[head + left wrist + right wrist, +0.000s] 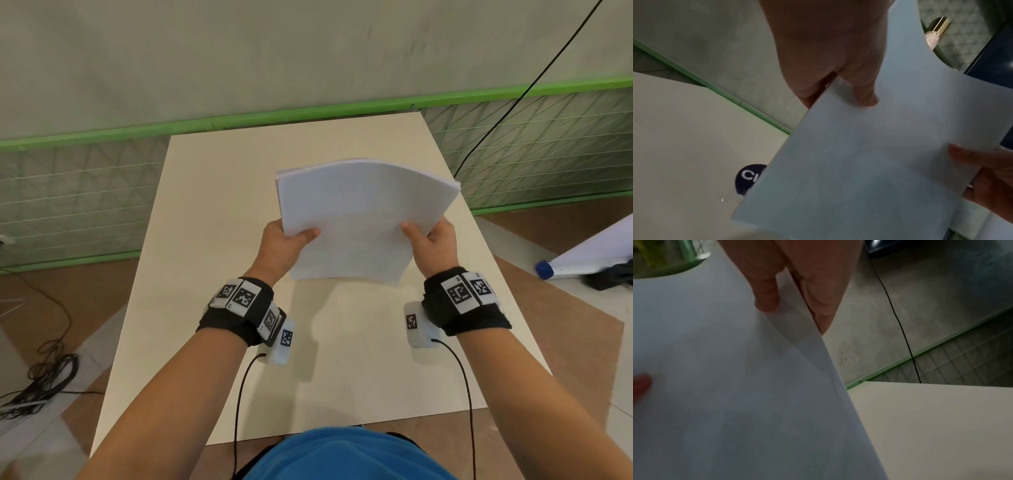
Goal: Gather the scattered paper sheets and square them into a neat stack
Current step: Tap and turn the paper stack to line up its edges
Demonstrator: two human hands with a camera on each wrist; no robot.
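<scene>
A bundle of white paper sheets (363,216) is lifted above the cream table (212,212), tilted and bowed, its far edge slightly fanned. My left hand (284,245) pinches the bundle's left edge, thumb on top, fingers hidden underneath. At the right edge my right hand (431,245) pinches it the same way. In the left wrist view the thumb (865,95) presses on the paper sheets (859,162). In the right wrist view the thumb (766,300) lies on the paper sheets (735,386), with fingers (824,305) behind the edge.
A green-framed mesh fence (85,192) stands behind and beside the table. A black cable (513,106) hangs at the back right. On the floor lie a cable coil (44,380) at left and a white roll with a blue cap (582,253) at right. A round dark sticker (749,178) sits on the table.
</scene>
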